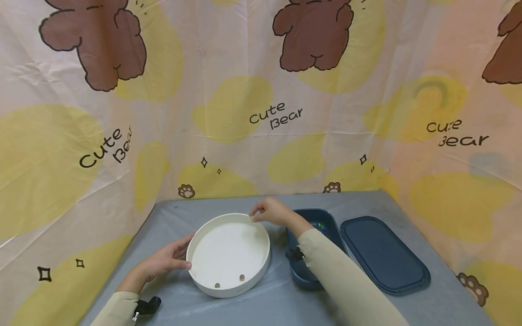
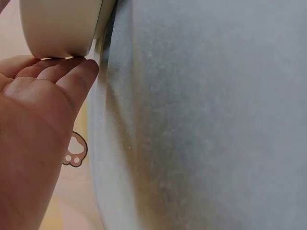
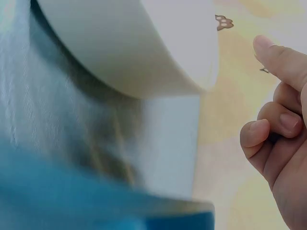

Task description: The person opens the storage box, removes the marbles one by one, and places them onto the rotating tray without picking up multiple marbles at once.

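Note:
A round white tray (image 1: 228, 246) with a raised rim stands on the grey cloth, and two small brownish marbles (image 1: 242, 277) lie inside near its front wall. My left hand (image 1: 167, 260) touches the tray's left side; in the left wrist view its fairly straight fingers (image 2: 76, 79) rest against the outer wall. Over the tray's far right rim, my right hand (image 1: 275, 212) pinches a small yellowish marble (image 1: 251, 219) between thumb and fingertips. From the right wrist that marble cannot be made out; the other fingers (image 3: 280, 120) are curled toward the palm.
Right of the tray is a dark blue box (image 1: 306, 283) with several green and blue marbles (image 1: 321, 227) in it, partly covered by my right forearm. Its flat blue lid (image 1: 385, 253) lies farther right. A bear-print curtain (image 1: 228, 136) hangs around the table's back and sides.

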A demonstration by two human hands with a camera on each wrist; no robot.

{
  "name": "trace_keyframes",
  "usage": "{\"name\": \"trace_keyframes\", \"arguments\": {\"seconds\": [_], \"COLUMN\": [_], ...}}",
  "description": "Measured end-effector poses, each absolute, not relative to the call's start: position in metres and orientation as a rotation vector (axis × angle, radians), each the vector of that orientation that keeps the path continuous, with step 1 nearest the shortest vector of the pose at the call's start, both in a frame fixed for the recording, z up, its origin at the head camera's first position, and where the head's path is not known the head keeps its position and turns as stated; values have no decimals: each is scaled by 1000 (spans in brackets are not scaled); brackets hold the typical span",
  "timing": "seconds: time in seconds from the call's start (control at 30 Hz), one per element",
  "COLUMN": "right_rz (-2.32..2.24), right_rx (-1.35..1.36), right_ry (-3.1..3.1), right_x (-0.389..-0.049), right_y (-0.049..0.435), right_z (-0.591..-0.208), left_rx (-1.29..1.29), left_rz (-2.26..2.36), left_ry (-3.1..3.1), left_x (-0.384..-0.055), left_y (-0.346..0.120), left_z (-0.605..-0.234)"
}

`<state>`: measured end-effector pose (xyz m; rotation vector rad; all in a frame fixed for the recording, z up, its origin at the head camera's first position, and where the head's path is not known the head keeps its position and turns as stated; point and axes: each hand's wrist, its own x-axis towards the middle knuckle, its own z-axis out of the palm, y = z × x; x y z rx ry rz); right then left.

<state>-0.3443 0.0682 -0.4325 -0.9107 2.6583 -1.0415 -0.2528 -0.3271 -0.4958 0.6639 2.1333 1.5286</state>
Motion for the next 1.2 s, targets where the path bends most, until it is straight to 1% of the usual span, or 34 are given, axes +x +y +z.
{"name": "trace_keyframes", "arguments": {"seconds": [0.47,0.9,1.2], "right_rz": [-1032,-956,-969], "right_rx": [-974,-977,-1004], "right_ry": [2606,2617,2595], "right_x": [-342,-343,-340], "right_y": [39,31,28], "right_z": [-433,-440,-443], "left_rx": [638,608,638], "left_rz": [1521,1534,1573], "left_ry": [2138,2162,2143], "left_x": [-252,-252,-251], "left_y": [-325,-324,-324], "left_z": [-494,-494,-500]}}
